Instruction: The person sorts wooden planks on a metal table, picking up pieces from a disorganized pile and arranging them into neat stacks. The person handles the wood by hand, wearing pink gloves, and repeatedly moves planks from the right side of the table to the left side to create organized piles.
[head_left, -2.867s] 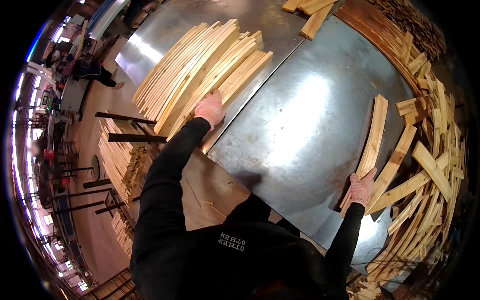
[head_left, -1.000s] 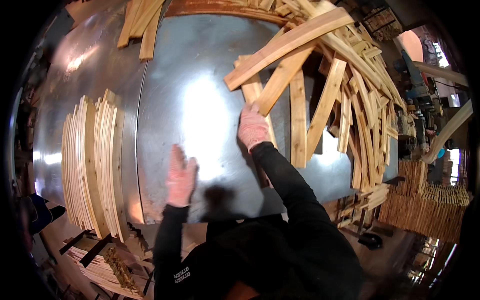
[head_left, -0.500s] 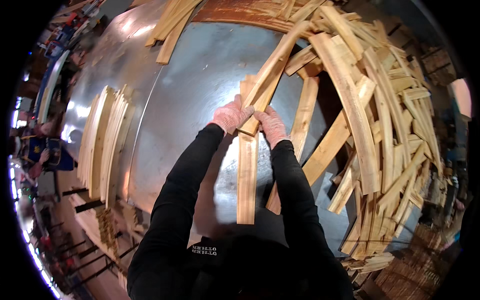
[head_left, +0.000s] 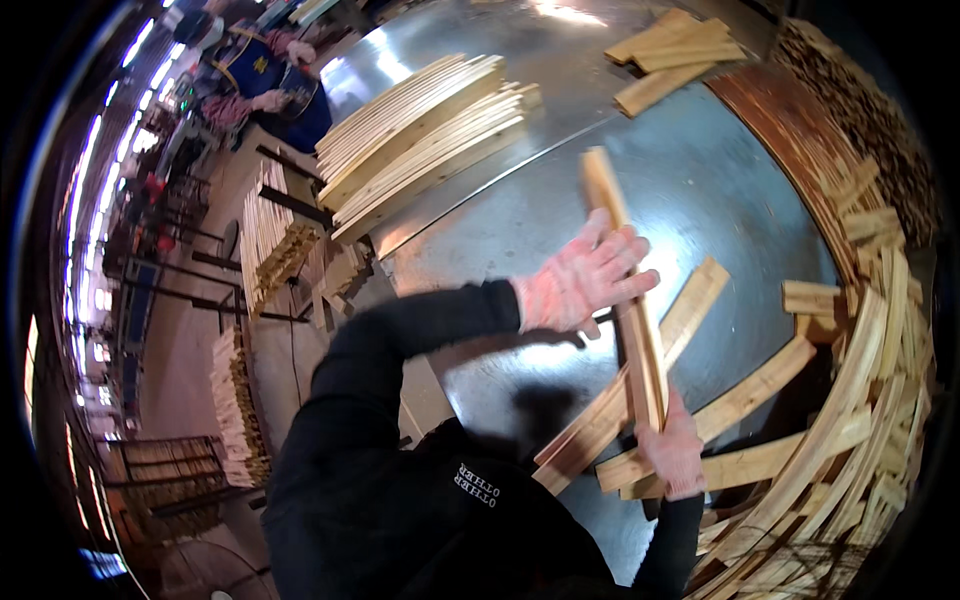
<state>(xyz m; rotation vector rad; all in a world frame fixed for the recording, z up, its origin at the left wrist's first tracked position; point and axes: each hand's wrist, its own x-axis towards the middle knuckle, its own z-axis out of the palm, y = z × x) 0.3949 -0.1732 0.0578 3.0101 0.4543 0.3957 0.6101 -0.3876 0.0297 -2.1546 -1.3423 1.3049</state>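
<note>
Shiny sheet-metal tabletop [head_left: 470, 225] fills the head view, with a dim workshop floor and racks of stacked timber off to the left. Both hands wear pale knit gloves. The left hand [head_left: 585, 280] is clasped over the middle of a long, narrow, slightly curved pale wooden slat [head_left: 628, 305] standing on edge; the right hand [head_left: 672, 452] is clenched around its near end. Under that slat several similar loose slats [head_left: 700, 300] lie crossed on the metal. A neat row of matching slats set on edge [head_left: 425, 135] waits at the far left of the table, well apart. Lifting the slat clear of the crossed pieces before swinging it, I judge, keeps them from dragging along. Open metal lies between the hands and that row; the right rim is crowded by a tangled heap of slats [head_left: 850, 400].
</note>
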